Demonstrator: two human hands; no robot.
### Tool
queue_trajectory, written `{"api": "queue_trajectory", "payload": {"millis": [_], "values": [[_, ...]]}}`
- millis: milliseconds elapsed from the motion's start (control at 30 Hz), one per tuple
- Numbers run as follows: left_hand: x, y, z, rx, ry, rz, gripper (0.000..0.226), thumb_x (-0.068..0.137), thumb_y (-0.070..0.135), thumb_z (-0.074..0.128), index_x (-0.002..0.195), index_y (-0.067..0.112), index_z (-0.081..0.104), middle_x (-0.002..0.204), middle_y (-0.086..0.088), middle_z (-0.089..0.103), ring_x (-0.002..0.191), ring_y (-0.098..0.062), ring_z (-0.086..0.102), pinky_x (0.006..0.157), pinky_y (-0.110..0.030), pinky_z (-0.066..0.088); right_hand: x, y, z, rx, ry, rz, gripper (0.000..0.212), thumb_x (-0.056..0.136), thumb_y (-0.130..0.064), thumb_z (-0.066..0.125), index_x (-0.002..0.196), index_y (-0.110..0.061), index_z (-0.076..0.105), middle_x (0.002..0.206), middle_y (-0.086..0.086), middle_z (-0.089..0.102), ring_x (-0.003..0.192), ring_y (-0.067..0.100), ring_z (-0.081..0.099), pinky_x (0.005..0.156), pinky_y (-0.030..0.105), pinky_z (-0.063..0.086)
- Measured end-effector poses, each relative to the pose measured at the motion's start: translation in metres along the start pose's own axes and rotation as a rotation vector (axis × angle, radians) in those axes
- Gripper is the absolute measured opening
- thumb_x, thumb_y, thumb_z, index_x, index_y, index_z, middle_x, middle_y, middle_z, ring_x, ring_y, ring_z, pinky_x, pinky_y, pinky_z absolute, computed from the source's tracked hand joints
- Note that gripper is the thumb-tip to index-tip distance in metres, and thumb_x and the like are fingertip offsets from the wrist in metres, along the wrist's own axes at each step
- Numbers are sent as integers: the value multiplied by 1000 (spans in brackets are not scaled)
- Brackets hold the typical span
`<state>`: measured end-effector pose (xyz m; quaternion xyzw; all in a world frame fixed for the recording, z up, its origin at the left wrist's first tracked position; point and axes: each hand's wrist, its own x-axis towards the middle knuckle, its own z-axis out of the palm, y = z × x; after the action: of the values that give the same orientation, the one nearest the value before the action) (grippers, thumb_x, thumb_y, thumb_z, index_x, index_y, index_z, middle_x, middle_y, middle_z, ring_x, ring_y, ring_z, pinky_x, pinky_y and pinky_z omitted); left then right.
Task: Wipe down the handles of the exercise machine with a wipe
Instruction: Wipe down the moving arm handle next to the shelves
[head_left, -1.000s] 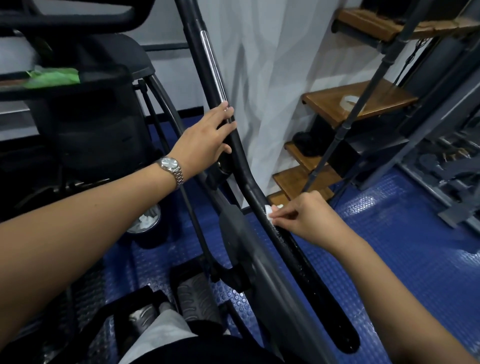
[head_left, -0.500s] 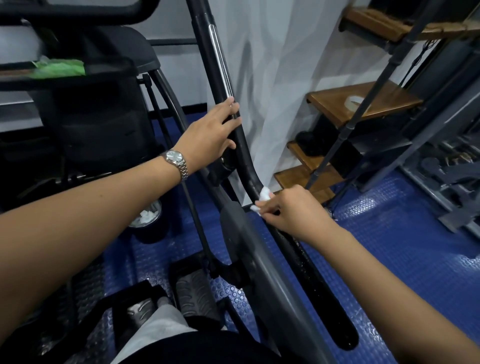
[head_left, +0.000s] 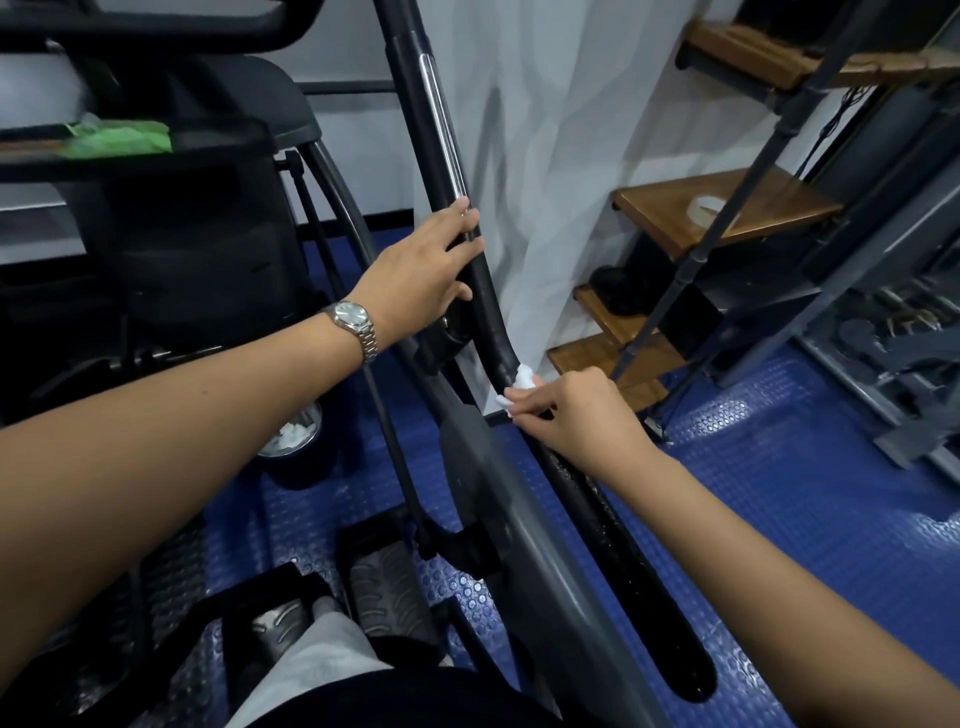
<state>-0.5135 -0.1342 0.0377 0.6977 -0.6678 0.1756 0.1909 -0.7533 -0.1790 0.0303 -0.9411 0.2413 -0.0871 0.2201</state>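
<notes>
We note that the wipe (head_left: 519, 387) has travelled up the black handle (head_left: 623, 561) in the last second. It was on the straight run below the bend and now sits pressed against the bend itself. The right hand (head_left: 576, 415) holds it pinched in the fingertips, so that grip is grasping the wipe.

The stretch of handle below the hand shines wet down to its rounded end. We judge that lower section to be done.

The left hand (head_left: 426, 265), wearing a wristwatch (head_left: 353, 319), has kept its place higher on the same handle. Its fingers lie nearly straight across the bar. We record that grip as released, steadying rather than clenching.

Compared with the earlier frame, the gap between the two hands has narrowed. The part of the handle above the bend, against the white curtain (head_left: 545, 156), looks dry. In our judgement the left hand covers the next section due for wiping and would have to shift.
</notes>
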Motion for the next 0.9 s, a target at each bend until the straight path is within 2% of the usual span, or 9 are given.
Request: {"api": "queue_trajectory", "payload": {"millis": [133,233,433,600,733,833,900], "values": [[0,1,-2,1,-6,5,53,80,14,72,127,0,53,143,-18,41,140,-27,28,82,-50,55,-14,17,1,140,-10,35,16,80,-21,77,95,-26,76,105,-13,71,99,-11,61,90,17,51],[0,1,-3,-7,-6,3,52,79,12,73,126,-1,54,141,-19,43,139,-28,29,79,-50,56,-25,24,-9,342,-82,106,13,76,-16,80,89,-19,78,99,-9,73,97,-10,63,88,12,49],[-1,3,-4,26,-17,8,54,81,14,71,130,-1,51,144,-19,39,141,-28,26,82,-50,55,-11,28,4,637,32,143,23,77,-19,79,98,-12,76,105,-6,72,106,1,64,98,26,49],[-7,12,-12,56,-80,9,62,82,25,70,134,1,47,148,-18,33,143,-27,21,90,-43,50,-40,46,-3,785,-81,187,16,76,-10,78,92,-10,77,99,-3,74,106,5,65,94,19,49],[-19,24,-3,38,-69,183,53,80,26,72,125,1,57,136,-18,49,135,-33,37,102,-44,42,-32,47,-1,822,-30,201,19,75,-9,77,94,-6,75,97,-2,74,103,7,67,90,17,50],[-23,34,11,-14,-155,339,42,82,29,69,118,8,63,128,-13,57,127,-30,47,109,-45,34,-17,41,10,853,66,183,22,79,-8,75,101,-6,73,101,-5,73,104,6,66,89,18,51],[-25,40,16,-57,-212,353,38,84,34,65,114,12,66,120,-8,62,121,-26,53,110,-43,31,-19,45,13,858,88,187,23,79,-9,75,102,-7,73,101,-4,73,104,7,66,91,21,51]]}}
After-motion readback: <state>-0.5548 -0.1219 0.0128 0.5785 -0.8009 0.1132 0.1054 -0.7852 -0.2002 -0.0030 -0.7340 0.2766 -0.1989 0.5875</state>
